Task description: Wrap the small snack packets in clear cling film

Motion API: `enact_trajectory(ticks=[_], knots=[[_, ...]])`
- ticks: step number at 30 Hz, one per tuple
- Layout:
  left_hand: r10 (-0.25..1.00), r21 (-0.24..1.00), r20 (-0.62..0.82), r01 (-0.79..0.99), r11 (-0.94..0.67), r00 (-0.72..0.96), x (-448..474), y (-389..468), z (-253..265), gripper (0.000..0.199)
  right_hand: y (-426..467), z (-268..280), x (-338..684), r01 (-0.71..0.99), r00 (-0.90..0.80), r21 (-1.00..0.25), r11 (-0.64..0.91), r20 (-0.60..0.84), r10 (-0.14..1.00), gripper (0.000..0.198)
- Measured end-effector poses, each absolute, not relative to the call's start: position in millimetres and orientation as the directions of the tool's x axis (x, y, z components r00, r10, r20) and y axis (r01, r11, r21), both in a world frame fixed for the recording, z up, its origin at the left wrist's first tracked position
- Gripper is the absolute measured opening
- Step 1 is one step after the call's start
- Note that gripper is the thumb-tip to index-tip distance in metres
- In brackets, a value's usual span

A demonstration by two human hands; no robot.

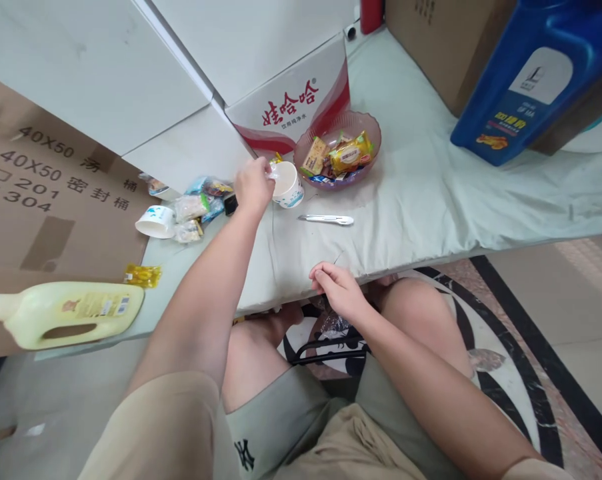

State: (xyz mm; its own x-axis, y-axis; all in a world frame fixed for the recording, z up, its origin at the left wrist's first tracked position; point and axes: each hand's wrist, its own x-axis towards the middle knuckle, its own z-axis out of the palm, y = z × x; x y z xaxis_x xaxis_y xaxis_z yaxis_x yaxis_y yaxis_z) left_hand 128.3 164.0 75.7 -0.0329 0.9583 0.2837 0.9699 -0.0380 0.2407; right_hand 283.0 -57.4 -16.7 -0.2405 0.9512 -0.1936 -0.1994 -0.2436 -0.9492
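Note:
My left hand (pixel 255 188) reaches over the cloth-covered table, its fingers pinched at the left rim of a white paper cup (pixel 289 189) with a blue pattern. A small clear, shiny bit of plastic (pixel 271 175) shows at its fingertips. Near the table's front edge, my right hand (pixel 337 288) is closed with fingers curled together; what they hold, if anything, is hidden. Between the hands and the bowl lies a white utility knife (pixel 327 219). A pink glass bowl (pixel 369 167) behind it contains several wrapped snacks (pixel 351 153).
Left of my arm are a tipped paper cup (pixel 155 222), several wrapped snacks (pixel 191 208), a yellow packet (pixel 143 275) and a pale yellow bottle (pixel 81 313). Cartons (pixel 45 187) and a red-and-white box (pixel 291 100) line the back. A blue jug (pixel 535 80) stands right.

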Motion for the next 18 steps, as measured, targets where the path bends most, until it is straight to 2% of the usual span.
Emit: enact_trajectory(ticks=[3, 7, 10, 15, 18], knots=[[0.999, 0.050, 0.037, 0.999, -0.004, 0.002, 139.4, 180.5, 70.2, 0.020, -57.2, -14.3, 283.6, -0.157, -0.236, -0.962, -0.222, -0.182, 0.955, 0.021], [0.971, -0.023, -0.235, 0.999, -0.049, 0.042, 146.6, 199.8, 67.8, 0.012, -56.9, -9.1, 285.3, -0.131, -0.243, -0.963, -0.237, -0.200, 0.949, 0.020], [0.959, -0.071, -0.281, 0.995, -0.068, 0.046, 147.0, 205.1, 74.2, 0.022, -56.6, -7.2, 285.5, -0.129, -0.256, -0.963, -0.238, -0.199, 0.946, 0.020], [0.987, -0.239, -0.146, 0.966, -0.094, 0.060, 147.7, 201.8, 79.7, 0.039, -56.3, -6.5, 283.3, -0.108, -0.268, -0.967, -0.232, -0.196, 0.943, 0.020], [0.964, -0.326, -0.249, 0.929, -0.176, 0.095, 154.1, 199.4, 74.2, 0.042, -56.0, -5.8, 281.3, -0.086, -0.267, -0.970, -0.226, -0.196, 0.944, 0.020]])
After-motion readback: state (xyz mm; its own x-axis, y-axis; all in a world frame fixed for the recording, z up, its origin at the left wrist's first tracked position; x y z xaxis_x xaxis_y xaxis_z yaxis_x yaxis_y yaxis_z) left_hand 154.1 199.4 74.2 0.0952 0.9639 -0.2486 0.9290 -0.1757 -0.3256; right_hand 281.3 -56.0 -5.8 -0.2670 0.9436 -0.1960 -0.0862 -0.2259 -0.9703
